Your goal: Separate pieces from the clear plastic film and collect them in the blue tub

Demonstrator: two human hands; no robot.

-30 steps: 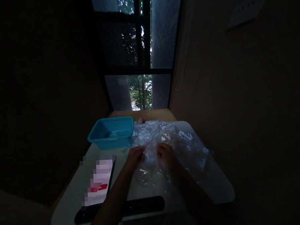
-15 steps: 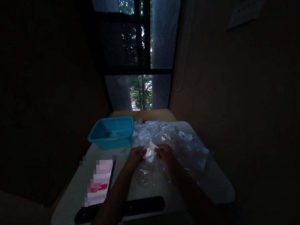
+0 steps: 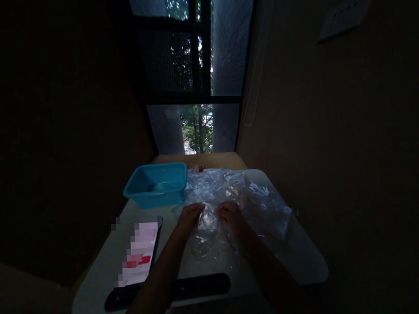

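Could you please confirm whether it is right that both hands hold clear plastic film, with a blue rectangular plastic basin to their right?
Not quite: the blue rectangular plastic basin stands to their left in the head view. Left hand and right hand do hold clear plastic film.

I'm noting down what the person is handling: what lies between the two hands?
In the head view, crinkled clear plastic lies between the left hand and the right hand, gripped at its sides.
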